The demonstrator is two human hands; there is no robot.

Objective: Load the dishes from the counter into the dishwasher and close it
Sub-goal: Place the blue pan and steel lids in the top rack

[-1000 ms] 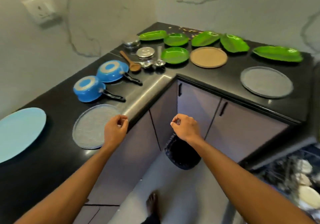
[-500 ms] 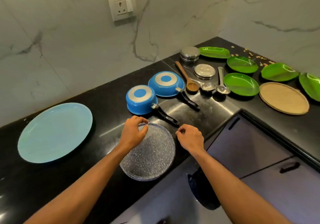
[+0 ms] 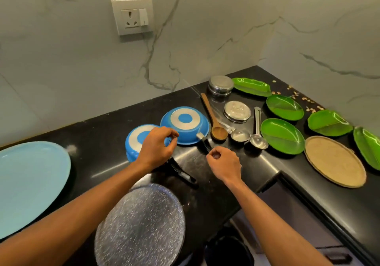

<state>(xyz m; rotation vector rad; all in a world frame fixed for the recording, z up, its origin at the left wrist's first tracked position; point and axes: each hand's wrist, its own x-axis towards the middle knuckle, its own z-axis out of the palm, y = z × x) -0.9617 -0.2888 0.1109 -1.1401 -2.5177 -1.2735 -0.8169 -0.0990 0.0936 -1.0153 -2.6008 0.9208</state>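
A glossy black stone counter turns a corner below white marble walls veined in grey, with a white wall socket above. On it lie two upturned blue pans, a near blue pan and a far blue pan, along with a speckled grey round plate and green leaf-shaped plates. The left hand hovers over the near pan, its grip narrow and empty. The right hand is just beside the far pan's black handle, its grip curled tight and also empty.

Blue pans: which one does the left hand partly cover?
The left blue pan, nearest the light blue plate; the right blue pan, beside the wooden spoon, shows its whole base.
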